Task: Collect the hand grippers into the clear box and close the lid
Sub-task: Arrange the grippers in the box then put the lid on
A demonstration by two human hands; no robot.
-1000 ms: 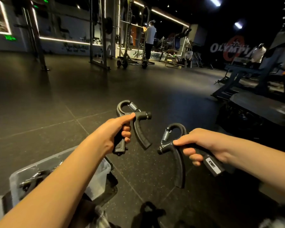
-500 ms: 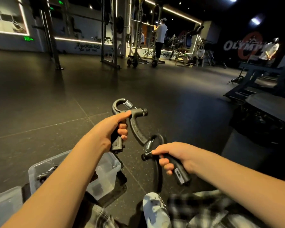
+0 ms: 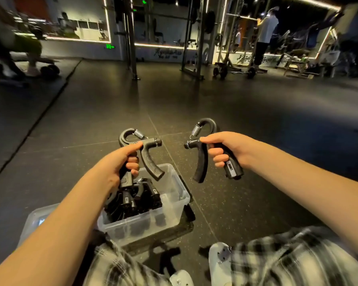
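Note:
My left hand (image 3: pixel 120 162) grips one black hand gripper (image 3: pixel 147 153) by a handle, right above the clear box (image 3: pixel 174 195). My right hand (image 3: pixel 225 149) grips a second black hand gripper (image 3: pixel 201 162), held in the air to the right of the box. The open clear box sits on the dark floor in front of my knees and holds several black hand grippers (image 3: pixel 132 199). Its clear lid (image 3: pixel 35 219) lies to the left of the box, partly hidden by my left forearm.
My legs in checked trousers (image 3: pixel 287 259) and white shoes (image 3: pixel 219 261) fill the bottom edge. Squat racks (image 3: pixel 194 38) stand across the dark rubber floor. A person (image 3: pixel 265 36) stands at the back right, another crouches at the far left (image 3: pixel 23 48).
The view has swung left and down, so the box now lies centred under my left hand. Both hands still hold their grippers, and the right one has risen and moved apart from the left.

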